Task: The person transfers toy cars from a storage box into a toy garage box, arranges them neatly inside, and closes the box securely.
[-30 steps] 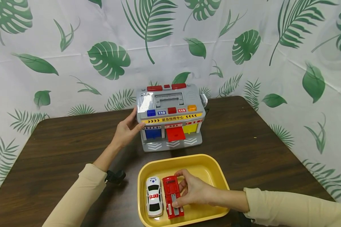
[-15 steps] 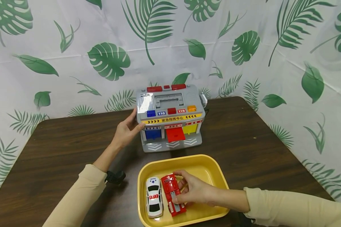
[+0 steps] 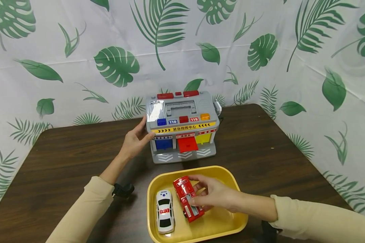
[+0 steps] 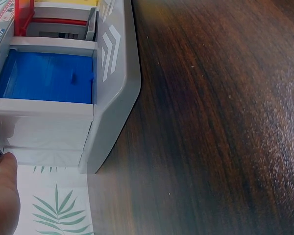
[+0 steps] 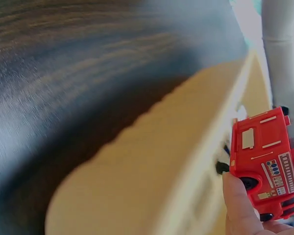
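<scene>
A red toy fire truck is pinched in my right hand, thumb on one side and fingers on the other, tilted over the yellow tray. The right wrist view shows the red side of the fire truck with its black wheels. A white toy police car lies in the tray's left part. My left hand grips the left end of a grey toy emergency station, thumb at the front corner. The station's red middle door is swung up and out; its blue door is down.
The station stands on a dark wooden table, just behind the tray. A white leaf-print cloth hangs along the back and right of the table. A grey-white knob sticks out of the station's right end.
My right hand has raised the fire truck from beside the police car, shifting it slightly away and to the right and tilting it. The left hand and station have stayed put.
</scene>
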The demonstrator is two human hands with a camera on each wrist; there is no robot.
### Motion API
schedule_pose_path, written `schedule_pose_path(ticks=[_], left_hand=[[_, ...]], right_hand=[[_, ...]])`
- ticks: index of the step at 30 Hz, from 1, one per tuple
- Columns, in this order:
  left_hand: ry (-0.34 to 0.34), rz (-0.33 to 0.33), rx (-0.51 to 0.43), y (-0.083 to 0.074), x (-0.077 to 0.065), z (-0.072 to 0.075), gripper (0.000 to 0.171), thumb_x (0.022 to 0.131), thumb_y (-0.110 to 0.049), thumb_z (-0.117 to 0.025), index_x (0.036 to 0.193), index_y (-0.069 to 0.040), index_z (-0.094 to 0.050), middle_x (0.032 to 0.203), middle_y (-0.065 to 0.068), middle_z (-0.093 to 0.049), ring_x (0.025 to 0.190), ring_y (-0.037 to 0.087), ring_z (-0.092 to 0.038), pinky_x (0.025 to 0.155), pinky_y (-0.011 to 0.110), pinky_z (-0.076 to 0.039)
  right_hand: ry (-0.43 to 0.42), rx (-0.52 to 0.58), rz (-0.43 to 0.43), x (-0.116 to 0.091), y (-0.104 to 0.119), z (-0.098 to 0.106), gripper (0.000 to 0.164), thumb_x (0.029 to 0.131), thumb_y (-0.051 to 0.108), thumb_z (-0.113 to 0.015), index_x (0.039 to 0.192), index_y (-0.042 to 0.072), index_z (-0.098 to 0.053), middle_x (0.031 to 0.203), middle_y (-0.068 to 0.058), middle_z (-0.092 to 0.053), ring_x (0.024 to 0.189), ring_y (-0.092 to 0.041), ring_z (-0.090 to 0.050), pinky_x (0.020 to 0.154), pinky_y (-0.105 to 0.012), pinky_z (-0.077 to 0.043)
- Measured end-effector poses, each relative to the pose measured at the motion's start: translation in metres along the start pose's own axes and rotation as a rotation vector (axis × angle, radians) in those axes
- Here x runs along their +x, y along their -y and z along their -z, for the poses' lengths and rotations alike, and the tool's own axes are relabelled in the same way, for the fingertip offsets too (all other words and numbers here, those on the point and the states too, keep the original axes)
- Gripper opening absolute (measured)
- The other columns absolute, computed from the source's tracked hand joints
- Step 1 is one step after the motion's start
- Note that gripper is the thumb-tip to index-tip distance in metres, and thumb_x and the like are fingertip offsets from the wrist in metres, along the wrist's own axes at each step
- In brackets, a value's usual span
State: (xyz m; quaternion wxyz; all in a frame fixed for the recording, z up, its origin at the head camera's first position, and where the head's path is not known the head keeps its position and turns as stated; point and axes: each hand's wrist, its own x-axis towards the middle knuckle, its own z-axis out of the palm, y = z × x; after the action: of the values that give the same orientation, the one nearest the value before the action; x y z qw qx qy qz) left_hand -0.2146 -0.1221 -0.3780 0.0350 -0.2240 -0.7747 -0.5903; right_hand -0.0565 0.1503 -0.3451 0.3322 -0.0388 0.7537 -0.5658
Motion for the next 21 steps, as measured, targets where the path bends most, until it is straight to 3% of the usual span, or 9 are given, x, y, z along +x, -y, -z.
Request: schedule_pose_path(ticks=[14,21], left_hand=[[-0.003,-0.002,-0.007,-0.001,-0.001,0.0,0.069,0.092,-0.012,-0.06,0.149,-0.008,-0.021,0.153,0.008,-0.028,0.132,0.025,-0.04,0.105,0.034,-0.037],[-0.004,-0.016,0.0,0.001,0.001,0.0,0.069,0.092,-0.012,-0.06,0.149,-0.005,-0.021,0.152,0.009,-0.029,0.132,0.026,-0.041,0.104,0.034,-0.038]], right_hand=[[-0.096,-0.044,0.147,-0.015,0.034,0.038,0.074,0.086,0.016,-0.068,0.147,0.007,-0.027,0.126,-0.02,-0.046,0.099,-0.027,-0.055,0.077,-0.038,-0.056],[-0.176,-0.056,0.162,-0.015,0.043,0.063,0.078,0.087,0.025,-0.068,0.149,0.01,-0.023,0.133,-0.021,-0.04,0.107,-0.031,-0.052,0.08,-0.042,-0.057]])
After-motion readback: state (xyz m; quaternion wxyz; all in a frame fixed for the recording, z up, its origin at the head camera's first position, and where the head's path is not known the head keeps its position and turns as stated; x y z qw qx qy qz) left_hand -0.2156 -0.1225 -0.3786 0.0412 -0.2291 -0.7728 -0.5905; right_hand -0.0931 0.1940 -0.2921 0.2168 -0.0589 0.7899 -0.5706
